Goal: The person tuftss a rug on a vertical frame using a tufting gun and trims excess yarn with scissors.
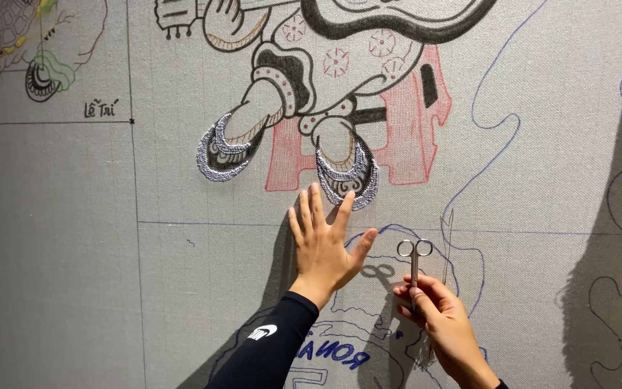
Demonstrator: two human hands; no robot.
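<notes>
A: What's the surface?

B: Grey woven cloth (59, 274), stretched flat, fills the view. The left hand (323, 241) lies flat on it.

A: What's on the cloth?

B: Drawn and stitched figure. Right above the left fingertips: grey stitched shoe (348, 175). Second grey shoe (226, 150) up and left of that hand. Red stool shape (404, 130) above, between both hands. Blue outline (494, 126) runs above the right hand (440, 324). Blue lettering (340, 353) low, between the wrists. Thin ruled lines (137, 238) well left of the left hand.
</notes>
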